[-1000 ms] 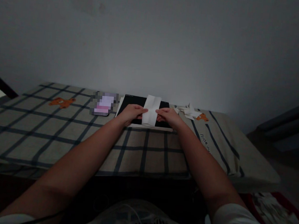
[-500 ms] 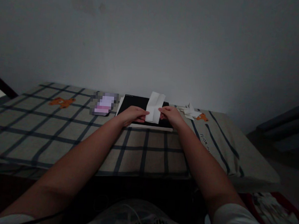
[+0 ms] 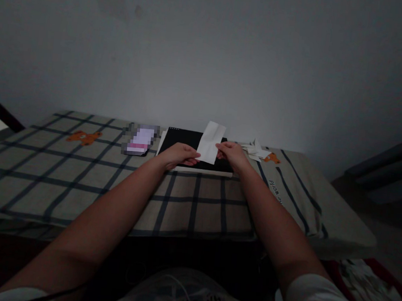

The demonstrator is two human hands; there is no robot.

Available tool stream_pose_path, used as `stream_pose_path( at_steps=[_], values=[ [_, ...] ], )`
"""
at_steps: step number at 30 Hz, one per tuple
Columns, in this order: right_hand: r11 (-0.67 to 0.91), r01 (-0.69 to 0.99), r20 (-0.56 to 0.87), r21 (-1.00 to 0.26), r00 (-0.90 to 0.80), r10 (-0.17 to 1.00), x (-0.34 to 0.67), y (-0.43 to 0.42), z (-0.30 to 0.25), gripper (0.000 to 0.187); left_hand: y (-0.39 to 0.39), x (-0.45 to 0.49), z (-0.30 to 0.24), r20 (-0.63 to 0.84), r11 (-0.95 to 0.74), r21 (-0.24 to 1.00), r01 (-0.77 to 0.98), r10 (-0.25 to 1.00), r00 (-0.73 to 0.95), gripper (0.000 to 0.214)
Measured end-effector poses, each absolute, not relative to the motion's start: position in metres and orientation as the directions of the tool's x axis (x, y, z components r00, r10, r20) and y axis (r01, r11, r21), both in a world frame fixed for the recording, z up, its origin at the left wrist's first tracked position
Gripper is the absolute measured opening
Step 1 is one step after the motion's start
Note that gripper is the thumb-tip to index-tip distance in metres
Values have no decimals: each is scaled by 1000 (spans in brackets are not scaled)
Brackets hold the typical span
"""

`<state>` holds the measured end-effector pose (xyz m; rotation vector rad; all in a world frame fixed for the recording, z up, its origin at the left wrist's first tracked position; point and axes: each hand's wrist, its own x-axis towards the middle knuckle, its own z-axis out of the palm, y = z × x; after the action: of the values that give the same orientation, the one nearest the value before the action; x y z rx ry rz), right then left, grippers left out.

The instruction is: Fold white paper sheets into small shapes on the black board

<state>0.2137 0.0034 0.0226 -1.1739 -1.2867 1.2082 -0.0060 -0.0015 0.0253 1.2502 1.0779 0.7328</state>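
Scraps of white material (image 3: 365, 274) lie in a red-edged holder (image 3: 382, 271) at the lower right of the frame, below the bed edge. The light is too dim to tell what kind of holder it is.

Paper sheet (image 3: 211, 142): white, oblong, folded, with a faint crease across its middle. It is held in the air at the centre of the frame, tilted so that its top edge leans to the right. It hangs just above a black pad (image 3: 179, 138).

Left hand (image 3: 179, 154): its grip is closed on the lower left corner of the paper sheet, thumb and fingers pinched. Right hand (image 3: 231, 154): its grip is closed on the right edge of the paper sheet, fingertips pinched. The 2 hands are close together, with only the sheet between them.

The black pad lies flat on a bed (image 3: 197, 201) covered with a beige cloth with dark check lines. A pale strip shows along the pad's near edge.

Surroundings:
- A blurred dark and pink object (image 3: 139, 139) lies just left of the pad.
- A small heap of folded white paper pieces (image 3: 256, 149) lies just right of the pad, near the right hand.
- 2 orange bear prints show on the cloth, 1 at the left (image 3: 83, 137) and 1 beside the paper heap (image 3: 272, 157).
- A plain grey wall (image 3: 208, 53) fills the upper half of the frame.

Nothing lies between the hands and the sheet.
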Motion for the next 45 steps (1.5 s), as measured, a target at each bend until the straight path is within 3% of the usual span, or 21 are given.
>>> stream_pose_path(
  at_steps=[10,16,23,36,45],
  values=[
    [34,73,19,-997,-184,983,216,1,20,20,-2,-7,29,-157,146,988,56,918,365,16],
    [38,101,6,-994,-302,953,210,-3,19,20,-3,-3,27,-27,38,998,-41,974,223,15],
    [50,113,8,-992,-340,940,210,-6,21,20,-2,-3,27,-97,119,990,-74,965,244,17],
    [50,152,-17,-987,-414,910,210,-8,21,20,1,-1,25,-65,116,966,-229,973,221,26],
    [30,134,-24,-991,-381,924,208,-7,20,20,3,-1,23,-49,97,969,-228,978,205,25]
  ],
)
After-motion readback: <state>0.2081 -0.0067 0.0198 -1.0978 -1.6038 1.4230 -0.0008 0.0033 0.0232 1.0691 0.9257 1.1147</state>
